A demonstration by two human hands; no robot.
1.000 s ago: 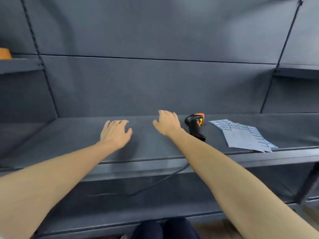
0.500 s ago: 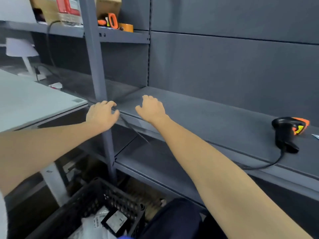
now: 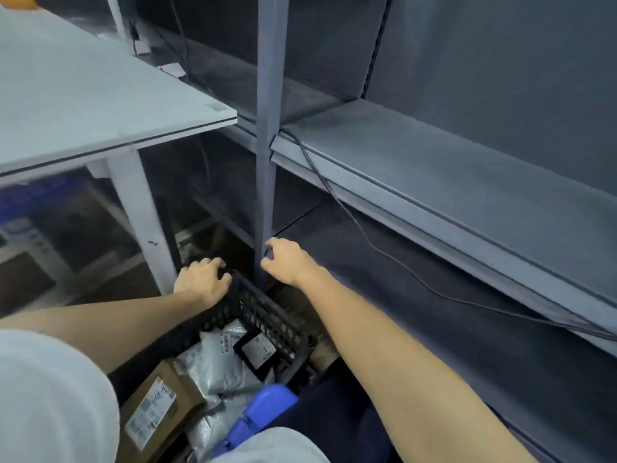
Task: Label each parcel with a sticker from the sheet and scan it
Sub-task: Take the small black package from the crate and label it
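Observation:
A black plastic crate (image 3: 267, 315) sits on the floor at my knees. It holds several parcels: a brown cardboard box (image 3: 157, 406) with a white label, grey mailer bags (image 3: 217, 362) and a small black packet (image 3: 258, 350). My left hand (image 3: 202, 282) hovers over the crate's far left corner, fingers loosely curled, holding nothing. My right hand (image 3: 288, 260) hangs empty just beyond the crate's far edge, beside the shelf post, fingers loosely bent. The scanner and the sticker sheet are out of view.
A grey metal shelf (image 3: 467, 182) runs along the right, with a black cable (image 3: 367, 238) draped from its edge. Its upright post (image 3: 267, 162) stands just behind the crate. A white table (image 3: 83, 95) is on the left. A blue object (image 3: 263, 409) lies by my lap.
The view has swung left and down from the shelf to the crate on the floor. Both hands have dropped from the shelf level to the crate's far edge.

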